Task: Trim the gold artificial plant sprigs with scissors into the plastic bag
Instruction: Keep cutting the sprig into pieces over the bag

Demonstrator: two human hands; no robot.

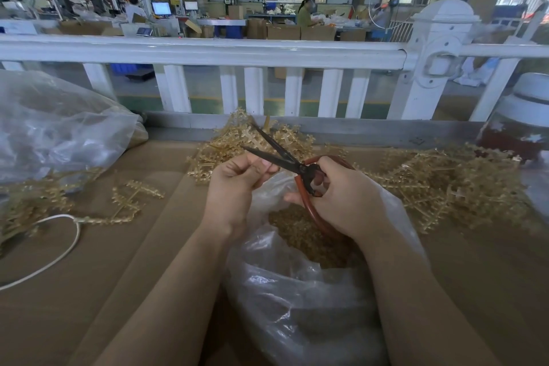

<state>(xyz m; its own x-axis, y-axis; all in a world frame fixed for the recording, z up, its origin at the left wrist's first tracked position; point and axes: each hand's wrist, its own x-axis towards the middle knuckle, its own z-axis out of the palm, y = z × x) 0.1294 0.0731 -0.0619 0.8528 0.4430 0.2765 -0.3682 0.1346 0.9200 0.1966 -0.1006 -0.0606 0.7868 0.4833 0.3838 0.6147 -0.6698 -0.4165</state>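
I am holding the open scissors (285, 157) in my right hand (341, 196), left hand (234, 184) fingers pinching a sprig over the half-filled plastic bag (297, 291), while many untrimmed sprigs (439, 184) are waiting along the counter's far edge.
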